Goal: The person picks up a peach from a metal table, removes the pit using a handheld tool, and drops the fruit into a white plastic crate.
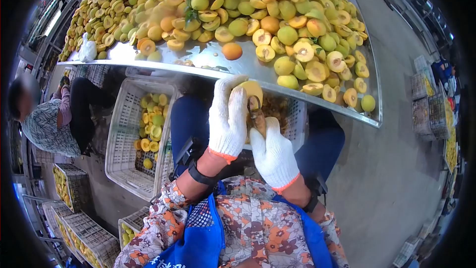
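Observation:
My left hand [227,119], in a white knit glove with an orange cuff, is closed around a yellow peach half [252,90] near the table's front edge. In my right hand [273,156], gloved the same way, is a pitting knife [258,120] with a brownish handle and a curved metal loop. The loop is at the cut face of the peach half, touching it or nearly so. Partly hidden below my hands, a crate [296,125] between my knees holds brownish bits.
A steel table [198,64] ahead bears a large heap of halved peaches [277,10]. A plastic crate [115,154] with peach halves stands to my left. Farther left sits another person [49,119]. More filled crates [89,233] stand lower left; stacked crates [429,111] are far right.

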A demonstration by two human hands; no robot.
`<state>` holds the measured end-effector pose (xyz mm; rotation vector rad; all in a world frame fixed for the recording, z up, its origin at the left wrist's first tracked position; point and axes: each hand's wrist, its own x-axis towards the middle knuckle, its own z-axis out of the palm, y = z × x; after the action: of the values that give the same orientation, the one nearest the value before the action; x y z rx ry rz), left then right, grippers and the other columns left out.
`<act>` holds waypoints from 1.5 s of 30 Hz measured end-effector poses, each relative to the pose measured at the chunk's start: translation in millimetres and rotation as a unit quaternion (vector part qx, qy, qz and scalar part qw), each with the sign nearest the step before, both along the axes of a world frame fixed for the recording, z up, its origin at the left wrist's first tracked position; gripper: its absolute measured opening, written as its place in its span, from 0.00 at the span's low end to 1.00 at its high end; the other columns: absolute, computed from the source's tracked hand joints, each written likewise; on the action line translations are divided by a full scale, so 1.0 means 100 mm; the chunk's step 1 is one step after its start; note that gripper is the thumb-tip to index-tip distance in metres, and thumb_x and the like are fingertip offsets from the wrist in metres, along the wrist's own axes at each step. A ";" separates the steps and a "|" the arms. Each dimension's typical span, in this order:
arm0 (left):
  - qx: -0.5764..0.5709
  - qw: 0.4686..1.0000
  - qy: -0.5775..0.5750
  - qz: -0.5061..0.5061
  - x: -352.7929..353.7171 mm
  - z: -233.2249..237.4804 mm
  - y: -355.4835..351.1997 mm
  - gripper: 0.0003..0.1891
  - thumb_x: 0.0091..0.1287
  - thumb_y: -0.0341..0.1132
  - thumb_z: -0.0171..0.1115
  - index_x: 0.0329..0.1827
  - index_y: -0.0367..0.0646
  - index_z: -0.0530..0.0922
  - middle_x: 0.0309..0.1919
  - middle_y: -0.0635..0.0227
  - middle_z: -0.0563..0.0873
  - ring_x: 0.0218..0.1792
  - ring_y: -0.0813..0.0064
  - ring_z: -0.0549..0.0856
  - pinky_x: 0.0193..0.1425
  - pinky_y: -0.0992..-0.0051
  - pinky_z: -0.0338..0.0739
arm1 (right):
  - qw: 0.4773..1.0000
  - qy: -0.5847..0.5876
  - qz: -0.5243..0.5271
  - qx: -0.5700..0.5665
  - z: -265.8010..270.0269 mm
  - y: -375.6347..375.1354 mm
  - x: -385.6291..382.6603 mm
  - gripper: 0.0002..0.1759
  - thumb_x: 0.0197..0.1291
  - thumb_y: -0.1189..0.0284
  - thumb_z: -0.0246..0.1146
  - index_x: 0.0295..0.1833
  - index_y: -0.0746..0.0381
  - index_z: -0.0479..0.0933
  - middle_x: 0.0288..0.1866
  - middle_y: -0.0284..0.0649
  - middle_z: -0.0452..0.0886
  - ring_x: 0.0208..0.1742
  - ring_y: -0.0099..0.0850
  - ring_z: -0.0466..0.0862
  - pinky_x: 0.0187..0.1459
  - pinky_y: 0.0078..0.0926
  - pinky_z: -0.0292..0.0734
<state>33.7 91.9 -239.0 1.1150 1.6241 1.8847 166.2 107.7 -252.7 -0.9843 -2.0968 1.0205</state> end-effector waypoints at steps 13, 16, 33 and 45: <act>0.034 0.989 0.146 -0.018 -0.11 -0.24 0.06 0.18 0.81 0.36 0.49 0.68 0.37 0.71 0.58 0.60 0.80 0.57 0.75 0.79 0.65 0.71 0.75 | 0.966 0.062 0.073 -0.239 -0.05 0.12 0.17 0.13 0.73 0.67 0.61 0.56 0.62 0.73 0.40 0.64 0.81 0.46 0.63 0.83 0.39 0.52 0.79; -0.057 0.984 -0.096 -0.140 -0.20 -0.14 0.15 0.15 0.77 0.33 0.58 0.62 0.36 0.77 0.52 0.62 0.84 0.51 0.78 0.81 0.58 0.74 0.78 | 0.985 -0.009 0.043 -0.167 0.09 0.12 0.17 0.16 0.74 0.64 0.60 0.56 0.65 0.72 0.38 0.65 0.82 0.48 0.65 0.83 0.39 0.53 0.79; -0.089 0.992 -0.030 -0.082 0.02 -0.49 0.20 0.17 0.82 0.40 0.50 0.47 0.37 0.84 0.43 0.67 0.87 0.43 0.79 0.83 0.53 0.75 0.78 | 0.691 0.281 0.091 -0.660 -0.15 0.07 0.26 0.06 0.82 0.64 0.54 0.50 0.53 0.70 0.24 0.25 0.67 0.17 0.15 0.64 0.16 0.15 0.57; -0.052 0.966 -0.124 -0.220 -0.21 -0.74 0.29 0.16 0.81 0.39 0.49 0.51 0.38 0.83 0.39 0.67 0.86 0.36 0.82 0.81 0.44 0.78 0.78 | 0.497 0.332 0.187 -0.779 -0.38 0.16 0.31 0.20 0.81 0.49 0.51 0.48 0.53 0.77 0.19 0.24 0.63 0.11 0.15 0.56 0.15 0.16 0.51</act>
<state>12.4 120.7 -313.1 1.0434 1.2027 1.5583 196.7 124.1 -290.6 -0.4342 -0.1916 3.0020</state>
